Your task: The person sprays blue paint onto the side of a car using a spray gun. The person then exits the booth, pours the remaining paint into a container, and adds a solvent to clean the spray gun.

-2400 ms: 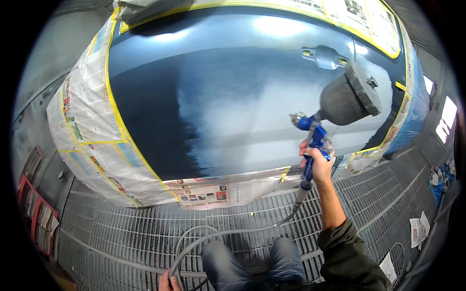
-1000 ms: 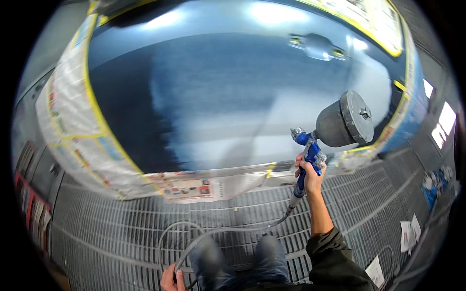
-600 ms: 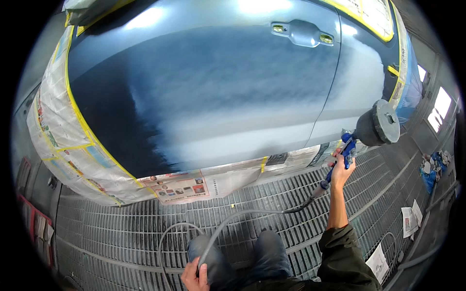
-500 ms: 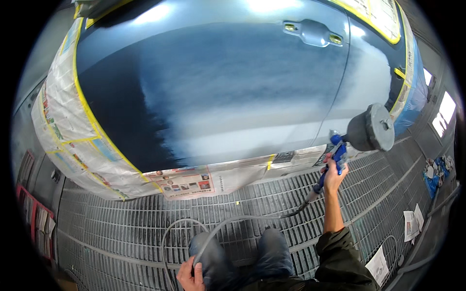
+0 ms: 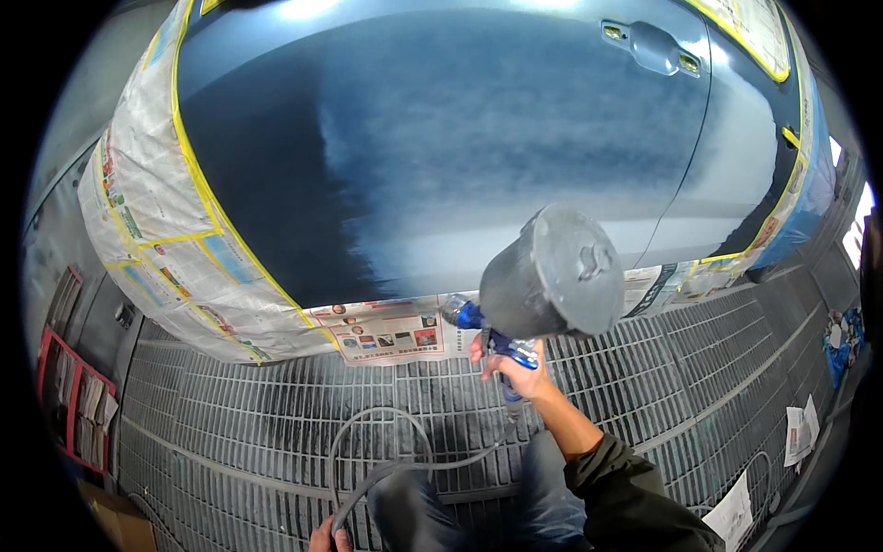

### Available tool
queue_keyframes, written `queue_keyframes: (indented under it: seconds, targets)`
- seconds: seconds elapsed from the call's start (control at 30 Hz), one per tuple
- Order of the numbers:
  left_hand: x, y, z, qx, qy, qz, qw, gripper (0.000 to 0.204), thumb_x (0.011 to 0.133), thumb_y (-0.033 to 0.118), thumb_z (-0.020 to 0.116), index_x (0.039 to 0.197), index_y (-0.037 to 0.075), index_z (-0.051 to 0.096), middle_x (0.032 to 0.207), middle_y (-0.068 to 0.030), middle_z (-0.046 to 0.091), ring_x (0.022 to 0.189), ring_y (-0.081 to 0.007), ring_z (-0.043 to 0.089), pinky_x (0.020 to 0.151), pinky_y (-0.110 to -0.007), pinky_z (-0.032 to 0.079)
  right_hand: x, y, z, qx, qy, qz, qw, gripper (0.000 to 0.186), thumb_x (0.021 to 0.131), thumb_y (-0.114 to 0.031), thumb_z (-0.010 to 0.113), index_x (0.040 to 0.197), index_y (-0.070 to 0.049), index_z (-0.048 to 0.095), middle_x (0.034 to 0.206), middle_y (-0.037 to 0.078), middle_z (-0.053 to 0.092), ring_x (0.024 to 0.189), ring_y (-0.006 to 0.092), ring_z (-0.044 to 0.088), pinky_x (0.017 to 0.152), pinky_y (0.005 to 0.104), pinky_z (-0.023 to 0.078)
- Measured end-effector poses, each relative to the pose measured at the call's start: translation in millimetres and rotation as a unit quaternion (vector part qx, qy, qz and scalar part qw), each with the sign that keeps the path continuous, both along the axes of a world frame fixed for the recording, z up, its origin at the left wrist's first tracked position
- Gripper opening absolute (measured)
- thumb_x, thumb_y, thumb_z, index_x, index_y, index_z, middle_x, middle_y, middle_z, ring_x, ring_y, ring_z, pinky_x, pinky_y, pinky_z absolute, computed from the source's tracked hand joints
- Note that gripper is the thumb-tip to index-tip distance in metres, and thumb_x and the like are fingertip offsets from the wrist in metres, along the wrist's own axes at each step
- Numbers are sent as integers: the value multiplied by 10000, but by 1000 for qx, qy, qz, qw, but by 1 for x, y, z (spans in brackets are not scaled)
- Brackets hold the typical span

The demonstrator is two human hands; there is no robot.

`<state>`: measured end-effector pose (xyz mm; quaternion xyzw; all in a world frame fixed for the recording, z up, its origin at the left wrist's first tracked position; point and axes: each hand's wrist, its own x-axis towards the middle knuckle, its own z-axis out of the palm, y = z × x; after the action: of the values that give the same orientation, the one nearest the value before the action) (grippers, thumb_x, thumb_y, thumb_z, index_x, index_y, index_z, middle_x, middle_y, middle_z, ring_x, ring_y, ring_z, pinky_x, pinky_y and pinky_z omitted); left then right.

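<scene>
My right hand (image 5: 517, 371) is wrapped round the grip of a blue spray gun (image 5: 511, 348). A large grey paint cup (image 5: 552, 276) sits tilted on top of the gun and covers part of it. The nozzle points left, close to the lower edge of a car door panel (image 5: 478, 138), which is dark at the left with paler, cloudy blue-grey over its middle and bottom. A grey air hose (image 5: 441, 465) runs from the gun's handle to my left hand (image 5: 329, 536), whose fingers close on it at the lower edge.
Newspaper masking (image 5: 152, 202) with yellow tape borders the panel. A slatted metal grating (image 5: 239, 405) forms the floor. A red rack of papers (image 5: 75, 396) and a cardboard box (image 5: 118, 517) stand at the left; loose paper sheets (image 5: 731, 511) lie at the right.
My right hand has carried the spray gun leftward and a little lower, along the bottom of the panel. The left hand has sunk toward the lower edge. The whole view has shifted.
</scene>
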<state>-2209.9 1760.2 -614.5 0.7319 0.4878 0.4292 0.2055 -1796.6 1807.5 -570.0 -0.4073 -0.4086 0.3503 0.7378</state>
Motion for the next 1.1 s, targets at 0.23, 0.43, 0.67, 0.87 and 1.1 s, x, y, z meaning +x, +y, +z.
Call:
queue_keyframes:
  seconds: [0.23, 0.43, 0.67, 0.87, 1.1]
  targets:
    - [56, 3, 19, -32, 8, -137, 990, 187, 1010, 143, 533, 1021, -31, 601, 679, -74, 318, 589, -176, 276, 551, -349, 271, 100, -64, -14, -4, -39, -258, 965, 163, 780, -13, 568, 918, 50, 630, 817, 106, 649, 660, 142, 604, 481, 262, 485]
    - [106, -7, 7, -27, 39, -223, 974, 212, 987, 122, 562, 1106, -44, 619, 740, -148, 438, 631, -279, 395, 588, -399, 342, 199, -142, -19, 8, -61, -478, 876, 146, 796, -40, 586, 912, 29, 642, 795, 91, 638, 637, 145, 601, 462, 266, 475]
    - [137, -19, 11, -66, 44, -206, 975, 181, 943, 109, 606, 1057, -30, 636, 723, -192, 499, 607, -327, 476, 558, -415, 376, 228, -155, -30, 20, -69, -612, 788, 154, 839, -43, 573, 970, 17, 628, 874, 76, 657, 709, 128, 605, 459, 248, 478]
    - [114, -9, 7, -76, 31, -138, 987, 174, 969, 118, 578, 1025, -41, 622, 705, -131, 445, 606, -238, 416, 554, -357, 335, 130, -97, -64, -12, -52, -360, 931, 136, 832, -38, 579, 944, 23, 627, 850, 84, 646, 704, 143, 614, 500, 268, 496]
    - [76, -2, -1, -89, 38, -46, 994, 221, 954, 76, 546, 1110, -45, 644, 844, -160, 618, 731, -237, 565, 677, -361, 446, 25, -16, -94, -74, -33, -83, 993, 219, 778, 60, 572, 993, 53, 612, 929, 144, 642, 776, 191, 638, 576, 302, 548]
